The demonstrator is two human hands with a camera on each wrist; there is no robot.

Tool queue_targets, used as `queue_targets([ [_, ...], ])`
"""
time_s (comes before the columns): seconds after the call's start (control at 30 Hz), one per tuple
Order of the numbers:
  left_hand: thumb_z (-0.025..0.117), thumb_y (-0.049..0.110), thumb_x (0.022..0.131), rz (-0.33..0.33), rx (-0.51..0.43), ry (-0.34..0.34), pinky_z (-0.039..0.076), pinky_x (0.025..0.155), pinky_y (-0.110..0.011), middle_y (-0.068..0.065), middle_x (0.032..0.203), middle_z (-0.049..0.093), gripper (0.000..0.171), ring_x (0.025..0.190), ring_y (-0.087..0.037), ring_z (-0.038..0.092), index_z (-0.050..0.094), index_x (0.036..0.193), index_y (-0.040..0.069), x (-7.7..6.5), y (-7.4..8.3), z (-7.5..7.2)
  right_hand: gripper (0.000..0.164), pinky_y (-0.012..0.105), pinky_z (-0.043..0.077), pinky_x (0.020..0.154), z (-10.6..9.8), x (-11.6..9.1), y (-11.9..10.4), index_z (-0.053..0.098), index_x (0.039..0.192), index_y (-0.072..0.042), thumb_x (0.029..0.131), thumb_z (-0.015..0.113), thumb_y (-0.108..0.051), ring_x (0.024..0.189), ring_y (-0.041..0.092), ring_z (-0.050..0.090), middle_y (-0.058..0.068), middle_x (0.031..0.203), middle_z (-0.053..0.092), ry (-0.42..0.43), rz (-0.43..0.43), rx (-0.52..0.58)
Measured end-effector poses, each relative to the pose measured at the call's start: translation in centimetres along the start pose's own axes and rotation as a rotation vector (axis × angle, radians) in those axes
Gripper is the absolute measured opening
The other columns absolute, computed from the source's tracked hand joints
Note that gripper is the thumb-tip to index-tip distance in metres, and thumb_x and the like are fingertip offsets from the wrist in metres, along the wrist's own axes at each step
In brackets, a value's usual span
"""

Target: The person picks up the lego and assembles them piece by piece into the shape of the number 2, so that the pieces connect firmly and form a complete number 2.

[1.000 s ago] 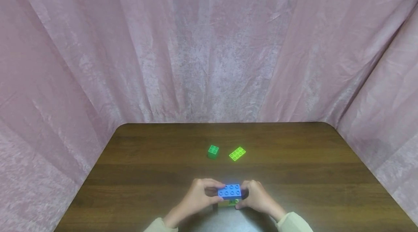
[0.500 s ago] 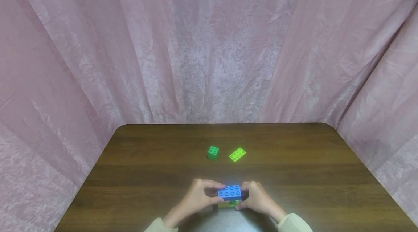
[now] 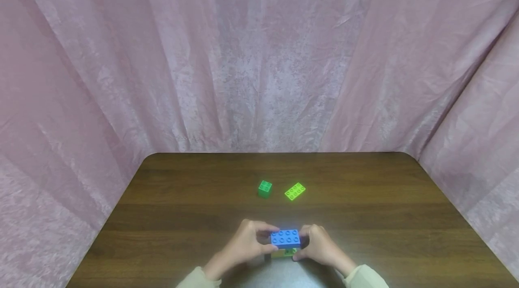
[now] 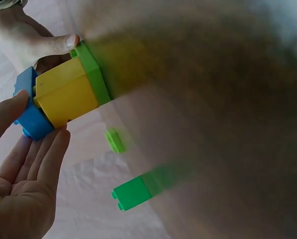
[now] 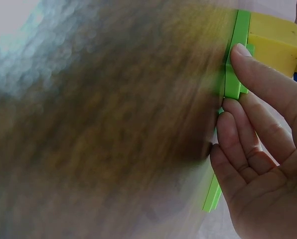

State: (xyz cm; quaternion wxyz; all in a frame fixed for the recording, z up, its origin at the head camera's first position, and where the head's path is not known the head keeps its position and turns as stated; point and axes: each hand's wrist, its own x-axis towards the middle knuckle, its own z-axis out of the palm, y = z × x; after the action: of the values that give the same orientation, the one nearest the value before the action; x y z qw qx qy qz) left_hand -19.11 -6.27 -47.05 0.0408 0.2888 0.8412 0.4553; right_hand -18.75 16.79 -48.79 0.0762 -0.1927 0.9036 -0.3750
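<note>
My left hand (image 3: 248, 244) pinches a blue toy building brick (image 3: 285, 239) by its left end, thumb in front and fingers behind. Beneath it, in the left wrist view, a yellow brick (image 4: 66, 89) sits on a light green plate (image 4: 94, 73). Some yellow studs show in a gap under the blue brick (image 4: 35, 107), so the two are not flush. From the other side my right hand (image 3: 321, 245) holds the plate's end; in the right wrist view its thumb lies on the green plate (image 5: 234, 59), fingers curled below.
Farther back on the wooden table (image 3: 182, 189) lie a green square brick (image 3: 265, 189) and a flat lime plate (image 3: 295, 191), side by side. A pink curtain (image 3: 259, 62) hangs behind the table and along both sides.
The left hand and forearm shift very slightly. Both hands keep the same hold, and the bricks stay practically where they were.
</note>
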Motion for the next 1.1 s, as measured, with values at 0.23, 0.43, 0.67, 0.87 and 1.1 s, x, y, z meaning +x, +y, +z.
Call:
queue_targets([
  [0.23,0.081,0.007,0.073,0.013,0.048,-0.018,0.055,0.081,-0.017,-0.012,0.101,0.076,0.036,0.091,-0.013,0.071,0.073,0.107,0.004,0.3,0.1,-0.6,0.031,0.022,0.046,0.069,0.0,0.5,-0.2,0.074,0.083,-0.008,0.057,0.089,-0.014,0.071,0.002,0.052,-0.006,0.077,0.065,-0.002,-0.017,0.009],
  [0.43,0.082,0.008,0.072,0.034,0.077,0.015,0.055,0.080,-0.017,-0.012,0.101,0.076,0.036,0.092,-0.014,0.072,0.073,0.108,0.006,0.2,-0.1,-0.8,0.031,0.022,0.045,0.070,0.0,1.0,-0.4,0.074,0.084,-0.009,0.057,0.089,-0.015,0.073,0.002,0.052,-0.006,0.078,0.065,-0.001,-0.025,-0.009],
  [0.67,0.085,0.010,0.067,0.032,0.069,0.058,0.052,0.080,-0.018,-0.006,0.093,0.077,0.036,0.086,-0.006,0.068,0.076,0.102,0.010,0.3,-0.4,-0.3,0.030,0.019,0.042,0.067,-0.1,0.6,-0.2,0.073,0.080,-0.008,0.056,0.089,-0.014,0.071,0.000,0.049,-0.007,0.076,0.063,0.016,-0.030,0.004],
  [0.87,0.086,0.012,0.066,-0.013,0.021,0.048,0.049,0.078,-0.017,-0.003,0.090,0.077,0.037,0.083,-0.001,0.064,0.077,0.101,0.012,-0.1,-0.3,0.2,0.031,0.019,0.043,0.067,0.2,-0.1,0.0,0.073,0.080,-0.007,0.056,0.090,-0.013,0.071,-0.002,0.050,-0.007,0.076,0.063,0.005,-0.028,0.023],
  [1.1,0.085,0.009,0.068,-0.038,-0.028,-0.025,0.052,0.079,-0.017,-0.006,0.093,0.076,0.037,0.084,0.000,0.064,0.074,0.103,0.006,0.3,-0.2,-0.1,0.031,0.018,0.043,0.067,0.2,0.0,-0.1,0.073,0.081,-0.007,0.055,0.090,-0.013,0.070,-0.002,0.049,-0.007,0.075,0.062,0.007,-0.018,0.019],
])
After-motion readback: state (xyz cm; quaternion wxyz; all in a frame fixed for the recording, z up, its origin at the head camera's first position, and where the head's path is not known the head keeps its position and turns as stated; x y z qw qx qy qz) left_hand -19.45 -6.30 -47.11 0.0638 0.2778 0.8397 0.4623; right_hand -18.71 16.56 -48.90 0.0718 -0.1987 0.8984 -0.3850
